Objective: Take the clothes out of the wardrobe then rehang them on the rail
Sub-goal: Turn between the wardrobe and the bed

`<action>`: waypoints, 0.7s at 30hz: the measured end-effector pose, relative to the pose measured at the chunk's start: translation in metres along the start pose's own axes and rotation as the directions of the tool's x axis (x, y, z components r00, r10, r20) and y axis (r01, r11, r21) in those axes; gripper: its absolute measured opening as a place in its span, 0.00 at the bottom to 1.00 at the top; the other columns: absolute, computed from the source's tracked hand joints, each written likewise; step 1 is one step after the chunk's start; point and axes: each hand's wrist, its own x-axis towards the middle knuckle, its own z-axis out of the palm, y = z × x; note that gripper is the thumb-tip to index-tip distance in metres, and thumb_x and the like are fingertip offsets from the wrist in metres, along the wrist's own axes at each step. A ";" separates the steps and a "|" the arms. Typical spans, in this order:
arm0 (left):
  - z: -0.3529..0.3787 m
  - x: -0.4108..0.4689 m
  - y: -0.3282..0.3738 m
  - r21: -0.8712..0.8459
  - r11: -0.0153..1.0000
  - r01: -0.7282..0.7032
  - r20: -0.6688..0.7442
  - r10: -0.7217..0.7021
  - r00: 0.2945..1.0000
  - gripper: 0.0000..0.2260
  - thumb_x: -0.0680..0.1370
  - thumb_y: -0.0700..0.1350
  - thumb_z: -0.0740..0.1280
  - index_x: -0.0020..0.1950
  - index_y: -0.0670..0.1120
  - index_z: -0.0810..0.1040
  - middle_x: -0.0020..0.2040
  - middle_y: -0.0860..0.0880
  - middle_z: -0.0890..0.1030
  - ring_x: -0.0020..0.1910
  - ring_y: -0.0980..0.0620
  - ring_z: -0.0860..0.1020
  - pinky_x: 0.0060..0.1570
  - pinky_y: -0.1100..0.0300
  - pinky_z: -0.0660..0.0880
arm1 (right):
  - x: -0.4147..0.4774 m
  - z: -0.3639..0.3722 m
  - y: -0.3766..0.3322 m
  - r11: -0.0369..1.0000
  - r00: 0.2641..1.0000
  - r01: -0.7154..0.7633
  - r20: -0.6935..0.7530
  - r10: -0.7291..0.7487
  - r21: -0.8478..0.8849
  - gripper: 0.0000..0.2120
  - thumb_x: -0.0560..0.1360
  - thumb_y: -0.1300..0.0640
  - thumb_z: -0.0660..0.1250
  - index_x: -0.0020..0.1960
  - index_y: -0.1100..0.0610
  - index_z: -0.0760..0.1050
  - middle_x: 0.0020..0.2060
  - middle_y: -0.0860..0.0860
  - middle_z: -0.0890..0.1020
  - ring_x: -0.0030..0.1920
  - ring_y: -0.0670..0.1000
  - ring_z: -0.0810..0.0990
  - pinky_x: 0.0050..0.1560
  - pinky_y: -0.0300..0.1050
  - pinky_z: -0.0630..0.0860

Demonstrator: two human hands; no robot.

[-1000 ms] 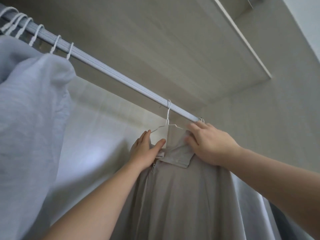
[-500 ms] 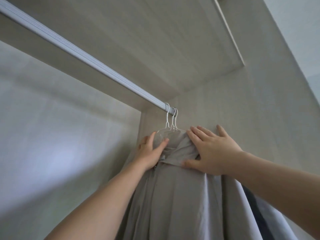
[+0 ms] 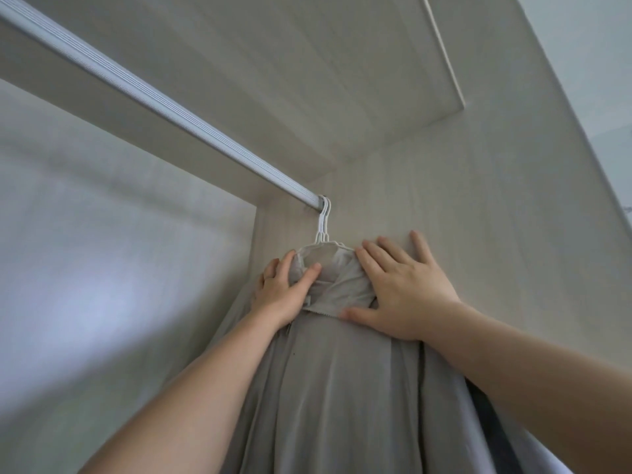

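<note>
The grey garment [image 3: 328,388] hangs from white wire hangers [image 3: 323,227] hooked at the far right end of the rail [image 3: 171,111], close against the wardrobe's side wall [image 3: 478,217] (several hooks bunch there; how many I cannot tell). The left hand [image 3: 284,295] has its grip on the garment's left shoulder, with the thumb across the front of the collar and the fingers round the outer edge. The right hand [image 3: 407,292] keeps a wide grip, fingers straight and spread, pressing flat on the right shoulder with fingertips reaching the side wall.
</note>
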 end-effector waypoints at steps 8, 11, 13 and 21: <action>0.008 -0.066 0.036 0.130 0.987 -0.094 -0.095 0.107 0.990 0.35 0.75 0.73 0.54 0.79 0.63 0.51 0.82 0.53 0.48 0.80 0.44 0.43 0.77 0.43 0.44 | -0.068 -0.013 0.020 0.995 0.999 0.037 0.009 -0.038 0.089 0.42 0.73 0.28 0.51 0.80 0.50 0.49 0.80 0.47 0.49 0.79 0.51 0.49 0.76 0.59 0.39; 0.022 -0.108 0.061 0.142 0.975 -0.169 -0.110 0.185 0.977 0.34 0.75 0.74 0.51 0.79 0.65 0.50 0.82 0.55 0.47 0.80 0.46 0.44 0.77 0.43 0.45 | -0.114 -0.019 0.036 0.996 0.998 0.057 0.003 -0.058 0.073 0.40 0.72 0.29 0.50 0.78 0.50 0.59 0.78 0.49 0.60 0.76 0.54 0.60 0.74 0.60 0.44; 0.034 -0.138 0.082 0.143 0.955 -0.260 -0.070 0.271 0.960 0.34 0.74 0.73 0.50 0.79 0.65 0.50 0.82 0.56 0.46 0.80 0.49 0.43 0.77 0.46 0.45 | -0.151 -0.024 0.047 0.997 0.999 0.047 0.011 -0.048 0.060 0.38 0.73 0.30 0.52 0.76 0.51 0.63 0.75 0.50 0.66 0.74 0.55 0.65 0.73 0.60 0.47; 0.102 -0.298 0.147 0.056 0.902 -0.428 0.111 0.421 0.900 0.34 0.74 0.71 0.48 0.79 0.64 0.48 0.82 0.56 0.43 0.80 0.50 0.41 0.77 0.44 0.46 | -0.327 -0.054 0.093 0.994 0.982 -0.045 0.190 0.025 0.103 0.39 0.75 0.29 0.46 0.80 0.48 0.50 0.80 0.46 0.50 0.79 0.51 0.45 0.75 0.64 0.41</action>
